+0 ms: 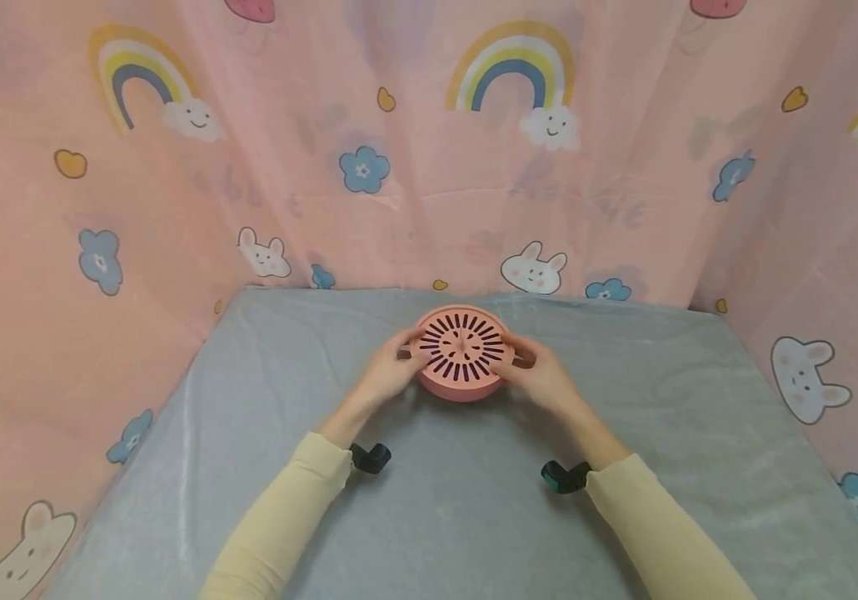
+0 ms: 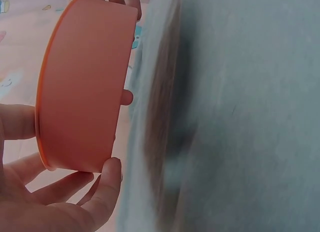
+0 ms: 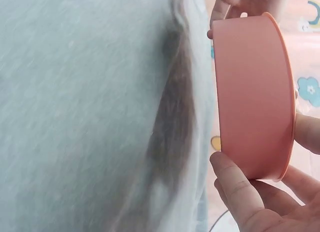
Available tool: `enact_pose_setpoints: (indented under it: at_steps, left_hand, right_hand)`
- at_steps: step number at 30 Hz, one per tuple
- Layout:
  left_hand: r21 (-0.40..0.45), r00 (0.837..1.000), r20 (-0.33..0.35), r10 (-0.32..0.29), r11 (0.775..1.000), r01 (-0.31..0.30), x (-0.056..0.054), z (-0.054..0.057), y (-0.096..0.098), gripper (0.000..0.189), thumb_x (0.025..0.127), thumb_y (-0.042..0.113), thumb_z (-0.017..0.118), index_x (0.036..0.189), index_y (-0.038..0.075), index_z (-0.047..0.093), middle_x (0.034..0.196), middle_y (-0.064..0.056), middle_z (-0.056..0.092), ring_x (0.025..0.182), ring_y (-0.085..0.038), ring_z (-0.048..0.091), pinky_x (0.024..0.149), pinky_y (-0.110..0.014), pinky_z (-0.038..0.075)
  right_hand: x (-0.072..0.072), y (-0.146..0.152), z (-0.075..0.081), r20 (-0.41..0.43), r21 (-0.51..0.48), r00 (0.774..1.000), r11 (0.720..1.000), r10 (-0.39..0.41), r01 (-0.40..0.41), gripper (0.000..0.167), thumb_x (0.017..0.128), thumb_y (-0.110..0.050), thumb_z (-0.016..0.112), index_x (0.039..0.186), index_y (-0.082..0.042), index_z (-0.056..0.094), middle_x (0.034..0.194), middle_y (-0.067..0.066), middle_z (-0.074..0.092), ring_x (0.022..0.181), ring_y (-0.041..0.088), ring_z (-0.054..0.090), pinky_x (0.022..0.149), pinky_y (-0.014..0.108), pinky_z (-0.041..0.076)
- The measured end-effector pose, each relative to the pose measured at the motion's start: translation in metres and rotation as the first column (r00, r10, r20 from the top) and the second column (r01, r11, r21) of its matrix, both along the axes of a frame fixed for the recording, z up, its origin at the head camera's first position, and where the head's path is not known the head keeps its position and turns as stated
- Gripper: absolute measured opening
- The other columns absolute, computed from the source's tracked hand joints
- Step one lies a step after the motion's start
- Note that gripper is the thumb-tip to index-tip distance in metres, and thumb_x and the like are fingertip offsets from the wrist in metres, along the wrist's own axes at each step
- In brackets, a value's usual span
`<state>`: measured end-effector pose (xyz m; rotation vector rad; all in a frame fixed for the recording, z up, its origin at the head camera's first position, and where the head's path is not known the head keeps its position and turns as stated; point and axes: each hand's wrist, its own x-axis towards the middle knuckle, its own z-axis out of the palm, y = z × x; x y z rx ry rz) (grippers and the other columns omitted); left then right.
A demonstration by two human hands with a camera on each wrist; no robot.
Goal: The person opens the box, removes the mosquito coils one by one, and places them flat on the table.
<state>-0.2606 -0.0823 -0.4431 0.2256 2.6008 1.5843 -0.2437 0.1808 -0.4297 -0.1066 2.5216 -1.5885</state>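
Both hands hold a round pink box with a slotted lid (image 1: pixel 462 343); dark purple shows through the slots that ring the lid's middle. My left hand (image 1: pixel 391 363) grips its left side, and my right hand (image 1: pixel 537 372) grips the right side. In the left wrist view, the box's smooth side wall (image 2: pixel 85 87) stands between thumb and fingers (image 2: pixel 104 192), with a small foot under its base. The right wrist view has the box (image 3: pixel 255 97) between the thumb at the lid rim and fingertips at the base edge. The box is held above the grey cloth, its shadow below.
A grey-blue cloth (image 1: pixel 459 500) covers the table. Pink curtains (image 1: pixel 414 225) printed with rainbows, rabbits and flowers stand at the back and both sides. Small black wrist cameras sit at the left wrist (image 1: pixel 372 458) and right wrist (image 1: pixel 564 477).
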Motion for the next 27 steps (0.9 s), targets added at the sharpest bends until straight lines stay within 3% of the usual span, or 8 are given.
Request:
enact_pose_setpoints:
  at_steps: [18, 27]
  left_hand:
    - [-0.015, 0.997, 0.043, -0.064, 0.998, 0.064, 0.008, -0.018, 0.013, 0.055, 0.099, 0.025, 0.065, 0.151, 0.017, 0.049, 0.152, -0.009, 0.050, 0.123, -0.030, 0.058, 0.092, -0.045, 0.053]
    - [-0.026, 0.995, 0.044, -0.087, 0.996, 0.088, 0.012, -0.020, 0.011, 0.054, 0.100, 0.025, 0.064, 0.151, 0.018, 0.050, 0.150, -0.011, 0.051, 0.123, -0.031, 0.058, 0.091, -0.046, 0.053]
  right_hand:
    - [0.012, 0.020, -0.015, 0.005, 0.016, 0.999, 0.999, 0.036, -0.036, 0.071, 0.096, -0.026, 0.073, 0.156, -0.005, 0.040, 0.156, 0.021, 0.041, 0.136, 0.039, 0.048, 0.099, 0.045, 0.052]
    - [0.016, 0.021, -0.021, 0.031, -0.015, 0.999, 0.999, 0.037, -0.036, 0.072, 0.095, -0.023, 0.074, 0.155, -0.003, 0.040, 0.156, 0.023, 0.041, 0.136, 0.040, 0.048, 0.099, 0.045, 0.052]
